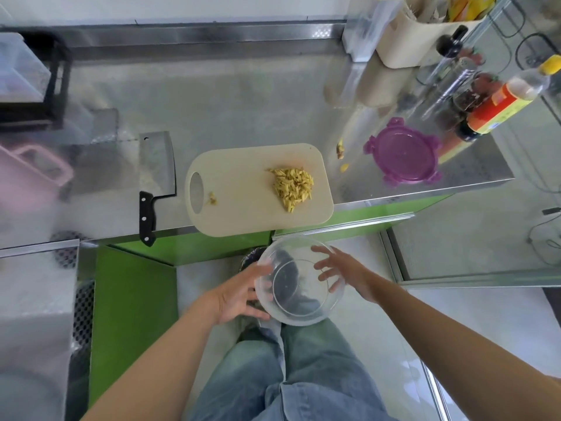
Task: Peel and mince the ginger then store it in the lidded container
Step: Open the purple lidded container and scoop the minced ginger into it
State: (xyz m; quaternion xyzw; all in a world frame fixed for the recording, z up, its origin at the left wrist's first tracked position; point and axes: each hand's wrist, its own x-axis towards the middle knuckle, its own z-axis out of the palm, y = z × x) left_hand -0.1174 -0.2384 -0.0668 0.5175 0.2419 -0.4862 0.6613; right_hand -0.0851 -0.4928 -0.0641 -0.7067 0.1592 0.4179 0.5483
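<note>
The left hand (243,294) grips the left rim of one clear round container (291,320), thumb over the edge and fingers curled under the wall. The right hand (343,271) is released, its fingers spread over the right rim; whether they touch the plastic cannot be told. The container is held in the air above the person's jeans (303,375), lower than the steel counter (243,101) and just beneath its front edge.

One beige cutting board (243,177) lies on the counter, its near edge jutting out past the front, right above the container's far rim. On its right half sits one pile of minced ginger (293,185). One small ginger crumb (212,198) lies beside the board's handle hole.

One purple lid (402,153) lies flat on the counter right of the board, apart from it. Between them lie two ginger scraps (340,148).

One cleaver (156,165) lies flat just left of the board, its black handle poking over the counter edge. A cluster of bottles (501,101) stands behind the lid, too crowded to count, with one beige holder (425,41) farther back. One pink basket (33,168) and one black rack (57,80) sit at far left.
</note>
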